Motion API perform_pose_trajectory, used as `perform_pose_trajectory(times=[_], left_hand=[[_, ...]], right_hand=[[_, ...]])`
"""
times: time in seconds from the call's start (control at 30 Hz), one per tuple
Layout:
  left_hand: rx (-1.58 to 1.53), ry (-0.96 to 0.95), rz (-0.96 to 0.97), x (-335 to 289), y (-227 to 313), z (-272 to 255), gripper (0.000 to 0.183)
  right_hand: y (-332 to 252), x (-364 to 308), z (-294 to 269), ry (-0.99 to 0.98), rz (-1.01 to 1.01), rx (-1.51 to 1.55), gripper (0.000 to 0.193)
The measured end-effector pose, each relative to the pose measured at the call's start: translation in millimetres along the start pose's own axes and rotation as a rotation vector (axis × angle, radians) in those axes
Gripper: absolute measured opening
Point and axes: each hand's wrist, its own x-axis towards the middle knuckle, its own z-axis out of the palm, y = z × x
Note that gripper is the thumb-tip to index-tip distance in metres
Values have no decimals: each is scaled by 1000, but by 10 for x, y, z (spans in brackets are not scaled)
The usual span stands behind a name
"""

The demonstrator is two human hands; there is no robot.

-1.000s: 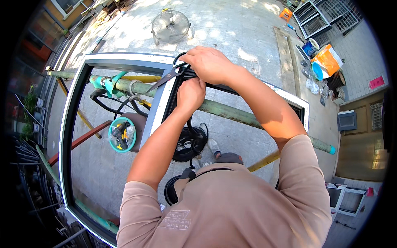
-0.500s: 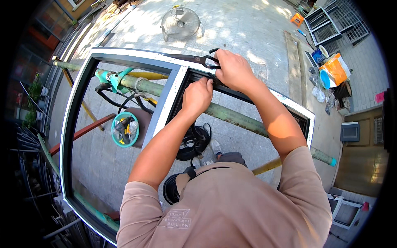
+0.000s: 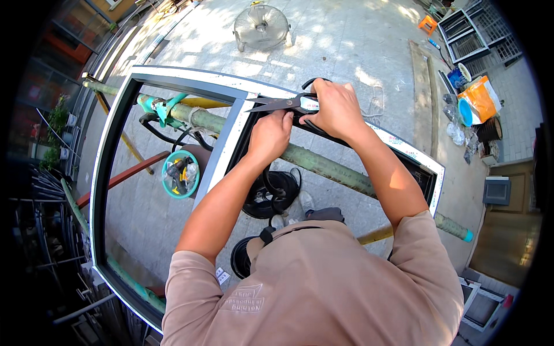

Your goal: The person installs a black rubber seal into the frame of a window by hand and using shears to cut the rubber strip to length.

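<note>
A large window frame (image 3: 222,151) with a white edge and grey inner faces lies flat before me, split by a crossbar. In my right hand (image 3: 337,109) is a pair of black-handled scissors (image 3: 291,104), blades parted and pointing left over the frame's far rail beside the crossbar. Just below the blades, my left hand (image 3: 269,134) is closed with thumb and fingers at the inner corner of the right opening. A black rubber strip (image 3: 267,183) hangs down beneath that hand toward a coil; its end in my fingers is mostly hidden.
Green pipes (image 3: 329,167) support the frame. Below it stand a teal basket (image 3: 198,180) of tools and a black coil (image 3: 277,199) by my feet. A floor fan (image 3: 261,29) stands beyond; an orange-white sack (image 3: 483,99) and window frames (image 3: 461,37) lie at right.
The scissors have swung from closed, along the far rail, to parted blades nearer my left hand. My right hand has moved slightly right and nearer; my left hand has shifted slightly down and left.
</note>
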Motion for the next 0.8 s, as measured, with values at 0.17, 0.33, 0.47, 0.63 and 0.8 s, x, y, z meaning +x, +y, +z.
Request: perform_pose_trajectory(times=[0.17,0.33,0.47,0.63,0.8], left_hand=[[-19,31,7,-8,-45,15,41],[-37,29,-37,68,12,20,39],[-65,44,-35,56,-43,44,37],[-132,81,-156,-8,115,46,41],[-102,190,-94,-354,83,108,40]], right_hand=[[-38,6,97,-25,52,8,57],[16,12,159,0,13,34,55],[-4,9,143,25,-71,13,49],[-108,36,65,-31,18,-16,41],[-96,68,92,-44,36,-2,44]])
